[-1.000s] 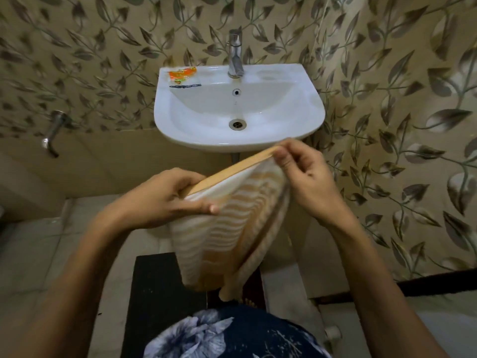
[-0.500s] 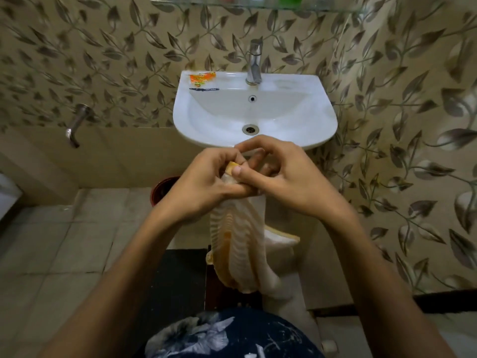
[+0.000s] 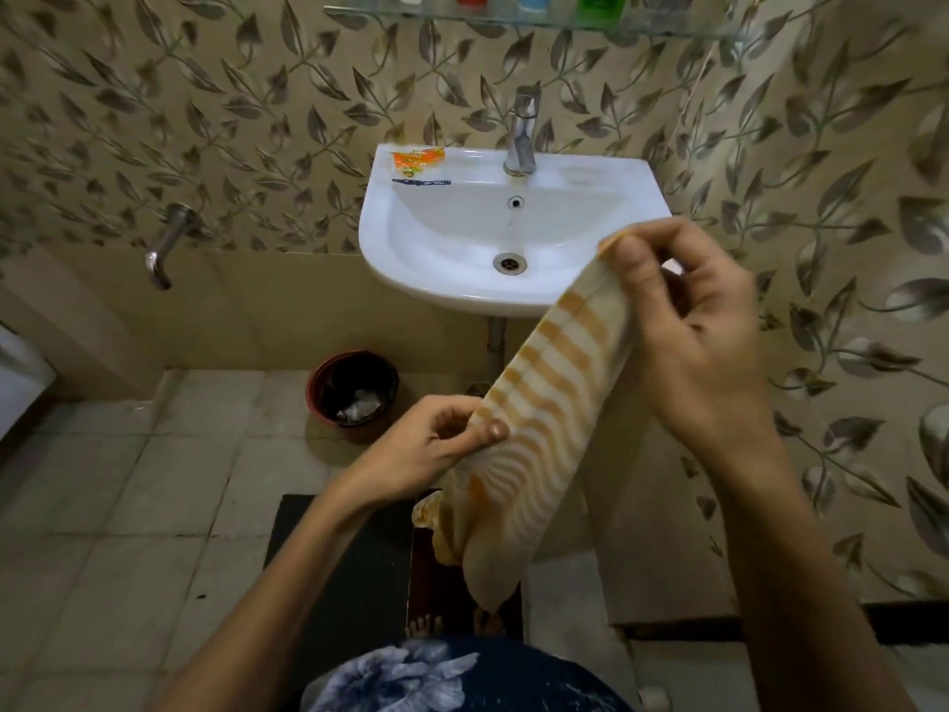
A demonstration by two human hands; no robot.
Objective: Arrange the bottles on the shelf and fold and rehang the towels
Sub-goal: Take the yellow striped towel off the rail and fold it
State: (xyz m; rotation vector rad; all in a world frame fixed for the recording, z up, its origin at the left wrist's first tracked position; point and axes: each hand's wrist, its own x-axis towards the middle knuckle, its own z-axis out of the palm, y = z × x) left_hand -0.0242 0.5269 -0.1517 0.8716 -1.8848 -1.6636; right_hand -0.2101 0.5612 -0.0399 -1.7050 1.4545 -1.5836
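While raised, right hand (image 3: 688,346) pinches towel (image 3: 544,403) (left hand (image 3: 436,444) lower).

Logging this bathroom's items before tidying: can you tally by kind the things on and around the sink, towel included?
Striped towel: 1
Orange sachet on the sink rim: 1
Dark comb-like item: 1
Faucet: 1
Wall tap: 1
Dustbin: 1
Total: 6

Nothing here can be read. The orange sachet (image 3: 417,160) lying on the back left rim of the sink (image 3: 590,295) carries printing, but it is too small and blurred to make out a word.
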